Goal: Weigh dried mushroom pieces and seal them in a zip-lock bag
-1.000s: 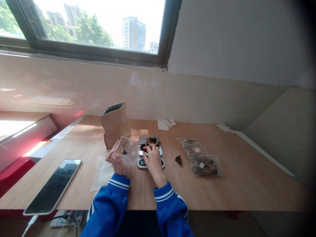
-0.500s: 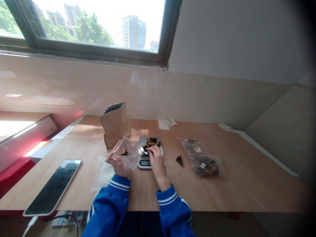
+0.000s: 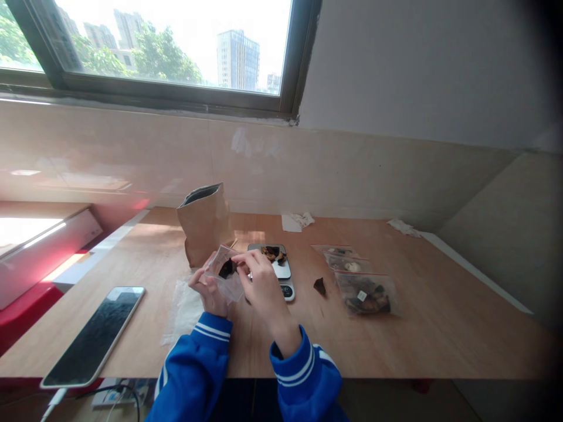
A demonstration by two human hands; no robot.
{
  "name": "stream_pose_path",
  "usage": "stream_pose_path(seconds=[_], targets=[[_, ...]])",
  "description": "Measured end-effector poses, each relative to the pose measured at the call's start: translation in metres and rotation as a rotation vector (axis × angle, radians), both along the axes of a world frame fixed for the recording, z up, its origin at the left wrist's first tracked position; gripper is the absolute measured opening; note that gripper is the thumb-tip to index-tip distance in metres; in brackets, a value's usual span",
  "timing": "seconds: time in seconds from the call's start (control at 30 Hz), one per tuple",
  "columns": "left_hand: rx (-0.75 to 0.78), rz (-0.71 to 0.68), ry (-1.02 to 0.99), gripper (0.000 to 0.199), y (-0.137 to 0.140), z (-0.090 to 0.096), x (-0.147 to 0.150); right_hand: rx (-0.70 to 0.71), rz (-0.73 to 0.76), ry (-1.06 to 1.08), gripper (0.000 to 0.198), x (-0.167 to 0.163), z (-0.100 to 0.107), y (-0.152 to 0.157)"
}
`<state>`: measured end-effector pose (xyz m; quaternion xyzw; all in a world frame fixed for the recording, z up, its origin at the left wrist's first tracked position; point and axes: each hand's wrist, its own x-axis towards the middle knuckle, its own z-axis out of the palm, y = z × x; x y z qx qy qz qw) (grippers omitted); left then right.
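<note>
My left hand [image 3: 206, 291] holds a small clear plastic bag [image 3: 223, 271] with its mouth facing right, dark dried pieces inside. My right hand [image 3: 260, 281] is at the bag's mouth, fingertips pinched on a dark dried piece. Just behind my right hand sits a small digital scale [image 3: 278, 269] with a few dark dried pieces [image 3: 272, 253] on its platform. Both sleeves are blue with white stripes.
A brown paper bag [image 3: 206, 221] stands open behind my left hand. Filled clear bags [image 3: 364, 292] and a loose dark piece [image 3: 319, 286] lie right of the scale. A phone [image 3: 94, 335] lies at the left; empty plastic bags [image 3: 185, 308] lie under my left wrist. Crumpled paper [image 3: 297, 221] sits near the wall.
My right hand left the scale's platform and moved left to the mouth of the bag with a dark piece. The bag in my left hand tilted slightly lower.
</note>
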<state>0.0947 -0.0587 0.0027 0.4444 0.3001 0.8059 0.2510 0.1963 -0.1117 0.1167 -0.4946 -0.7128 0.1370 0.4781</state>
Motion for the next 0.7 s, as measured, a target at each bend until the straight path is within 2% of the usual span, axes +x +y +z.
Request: stream_pose_path(seconds=[0.07, 0.3, 0.53, 0.7], targets=[[-0.020, 0.029, 0.014, 0.020, -0.001, 0.001, 0.000, 0.007, -0.001, -0.028, 0.026, -0.004, -0.001, 0.000], [-0.042, 0.065, 0.032, 0.021, -0.001, 0.000, 0.001, 0.078, 0.021, 0.100, 0.033, -0.011, 0.000, 0.008], [-0.157, 0.117, 0.045, 0.019, -0.002, -0.004, -0.002, 0.034, 0.145, -0.116, 0.025, -0.023, -0.009, 0.016], [-0.212, 0.117, 0.018, 0.019, -0.001, -0.007, -0.004, 0.063, 0.126, -0.093, 0.031, -0.012, -0.005, 0.008]])
